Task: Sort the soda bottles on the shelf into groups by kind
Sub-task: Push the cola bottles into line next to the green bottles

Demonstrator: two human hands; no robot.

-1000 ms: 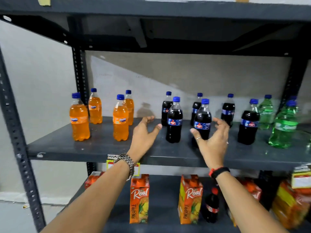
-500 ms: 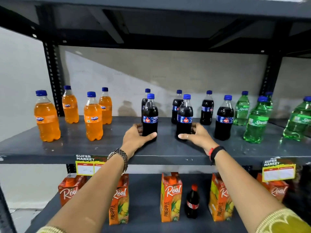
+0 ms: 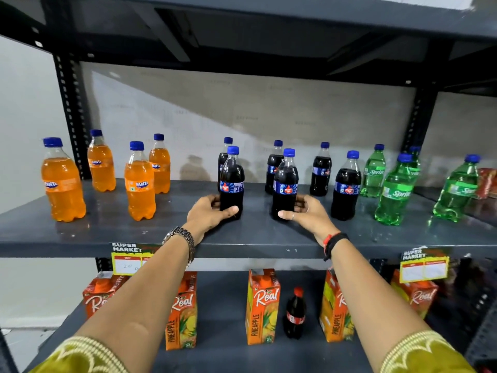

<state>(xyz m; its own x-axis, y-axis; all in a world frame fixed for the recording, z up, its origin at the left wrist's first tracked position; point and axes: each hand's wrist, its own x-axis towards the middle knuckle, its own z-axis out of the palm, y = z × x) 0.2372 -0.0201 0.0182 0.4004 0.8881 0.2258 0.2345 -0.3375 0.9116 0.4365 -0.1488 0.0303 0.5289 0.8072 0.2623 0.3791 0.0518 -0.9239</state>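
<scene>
On the grey shelf stand several orange Fanta bottles at the left, several dark cola bottles in the middle and several green Sprite bottles at the right, all upright with blue caps. My left hand grips the base of the front-left cola bottle. My right hand grips the base of the front-middle cola bottle. Both held bottles stand on the shelf. More cola bottles stand behind and to the right.
Black uprights frame the shelf; another shelf board hangs close above. Price tags hang on the front edge. The lower shelf holds several orange Real juice cartons and a small red-capped cola bottle. A red packet lies far right.
Both hands went from open in the air to closed around the bases of two front cola bottles. The view has shifted right and closer to the shelf.
</scene>
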